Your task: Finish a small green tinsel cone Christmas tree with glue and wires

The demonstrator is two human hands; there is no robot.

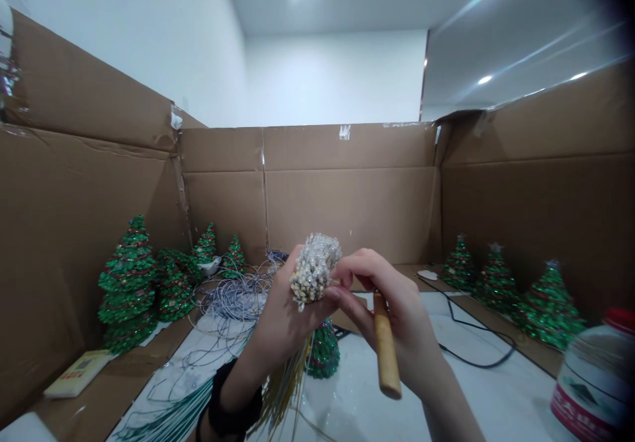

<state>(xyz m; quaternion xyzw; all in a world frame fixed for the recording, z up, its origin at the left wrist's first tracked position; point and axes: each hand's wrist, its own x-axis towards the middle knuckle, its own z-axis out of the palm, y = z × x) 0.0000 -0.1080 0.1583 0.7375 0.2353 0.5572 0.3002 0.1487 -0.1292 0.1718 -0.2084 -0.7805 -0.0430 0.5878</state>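
Note:
My left hand [285,316] is wrapped round a bundle of wires [285,389] whose upper ends carry a cluster of silvery and yellowish beads [316,266]. Close against the cluster's right side, my right hand [381,283] has its thumb and index finger pinched together; what they grip there is too small to tell. A tool with a wooden handle [387,353] is held in the same hand, its handle hanging down from the palm. Under the hands stands a small green beaded tree [323,351], partly hidden.
Green beaded trees [127,283] stand at the left, with others [550,306] at the right. Tangled wire [238,296] and green wires [171,412] lie left. A black cable [476,364] and a red-lidded jar [595,376] are right. Cardboard walls [347,197] surround the table.

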